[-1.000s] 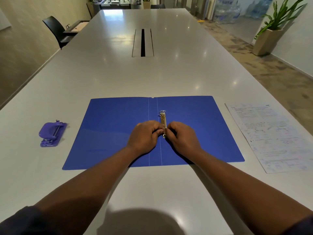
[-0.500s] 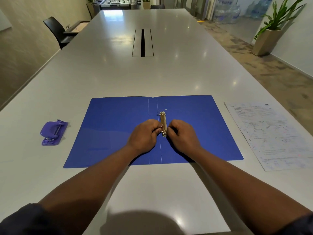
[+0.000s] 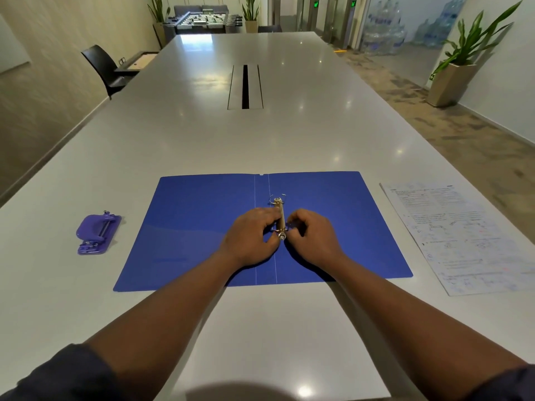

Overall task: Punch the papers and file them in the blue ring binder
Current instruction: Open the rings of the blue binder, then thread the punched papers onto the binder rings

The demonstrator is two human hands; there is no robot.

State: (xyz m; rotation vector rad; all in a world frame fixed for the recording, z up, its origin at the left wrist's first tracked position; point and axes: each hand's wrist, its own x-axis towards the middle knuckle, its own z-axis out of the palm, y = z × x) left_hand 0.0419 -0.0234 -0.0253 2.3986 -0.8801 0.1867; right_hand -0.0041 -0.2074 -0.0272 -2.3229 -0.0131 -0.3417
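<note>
Hands, left and right, grip pinching binder rings between them.

Fingertips of both the left hand and right hand curl out of sight at the ring mechanism; print on the papers too small to read.

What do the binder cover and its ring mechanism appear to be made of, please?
The blue ring binder looks like thin matte plastic or coated card: flat, creased, faint sheen. The ring mechanism looks like polished brass-toned metal, with bright glints on its rivets.
</note>
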